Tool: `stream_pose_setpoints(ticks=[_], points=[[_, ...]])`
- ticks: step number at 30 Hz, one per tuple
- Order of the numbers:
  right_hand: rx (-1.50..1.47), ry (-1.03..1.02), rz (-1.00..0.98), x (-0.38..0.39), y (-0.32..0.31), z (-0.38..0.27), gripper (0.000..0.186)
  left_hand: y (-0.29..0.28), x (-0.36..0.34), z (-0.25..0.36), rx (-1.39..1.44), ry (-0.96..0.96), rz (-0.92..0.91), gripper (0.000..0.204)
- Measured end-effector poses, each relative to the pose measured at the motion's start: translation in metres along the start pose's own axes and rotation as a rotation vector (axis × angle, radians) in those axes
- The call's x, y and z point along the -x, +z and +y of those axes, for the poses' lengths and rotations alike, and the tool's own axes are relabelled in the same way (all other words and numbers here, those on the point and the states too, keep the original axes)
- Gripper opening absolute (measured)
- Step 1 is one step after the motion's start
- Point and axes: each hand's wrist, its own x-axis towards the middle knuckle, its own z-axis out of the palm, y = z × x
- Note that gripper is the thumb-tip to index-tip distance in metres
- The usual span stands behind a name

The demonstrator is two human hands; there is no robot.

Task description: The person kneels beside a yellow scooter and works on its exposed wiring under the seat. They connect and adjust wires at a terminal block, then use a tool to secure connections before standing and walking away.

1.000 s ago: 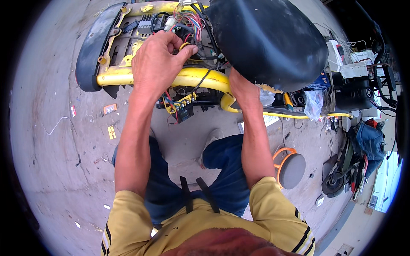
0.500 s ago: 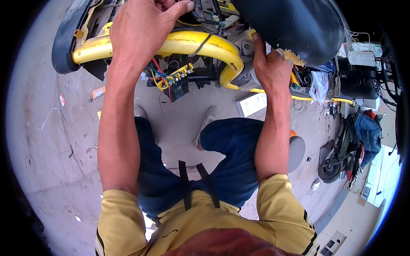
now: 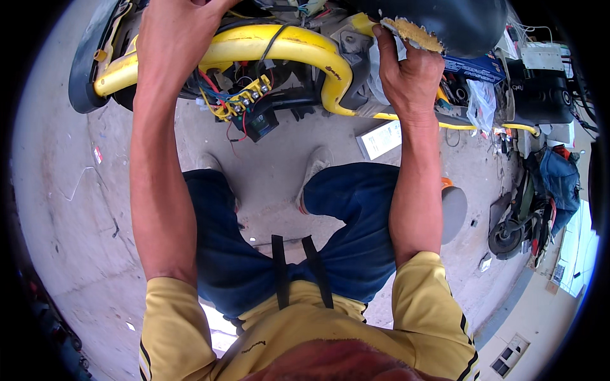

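My left hand (image 3: 175, 38) reaches over a yellow tubular frame (image 3: 244, 41) of a vehicle, its fingertips cut off by the top edge. My right hand (image 3: 410, 79) is at a black seat (image 3: 460, 25) with torn yellowish foam (image 3: 413, 35) at its edge. Its thumb points up beside a small yellow piece (image 3: 363, 24), and its other fingers curl out of sight; what they hold is hidden. Below the tube, a yellow terminal strip (image 3: 244, 98) carries red and blue wires. Next to it hangs a black box-shaped part (image 3: 259, 124).
On the floor lies a white box (image 3: 381, 140) near my right forearm. A clear plastic bag (image 3: 481, 105) hangs at the right, near a blue box (image 3: 476, 66). Farther right stands a scooter (image 3: 508, 235). A round grey-topped stool (image 3: 454, 213) is beside my right leg.
My view has shifted, and the frame sits higher and farther left. The seat's torn edge has risen relative to my right hand. My left fingertips have passed out of the top edge.
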Motion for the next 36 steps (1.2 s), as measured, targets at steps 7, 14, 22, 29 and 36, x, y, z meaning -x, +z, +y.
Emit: stream_pose_setpoints(ticks=[7,14,22,29,36], points=[[0.126,-0.052,-0.012,-0.011,0.017,-0.021,0.025,0.003,-0.005,-0.011,-0.012,-0.012,0.0,0.047],[0.231,-0.047,-0.018,-0.034,0.027,-0.037,0.038,0.002,-0.002,-0.011,0.038,-0.004,0.012,0.041],[0.239,0.046,-0.169,-0.025,0.041,-0.022,0.021,0.004,0.0,-0.005,0.088,-0.007,0.018,0.037],[0.388,0.047,-0.233,-0.019,0.049,-0.026,0.018,0.002,0.004,0.005,0.035,-0.01,0.041,0.036],[0.242,0.198,-0.357,-0.018,0.041,-0.031,0.025,0.001,0.006,0.009,0.017,-0.031,0.051,0.037]])
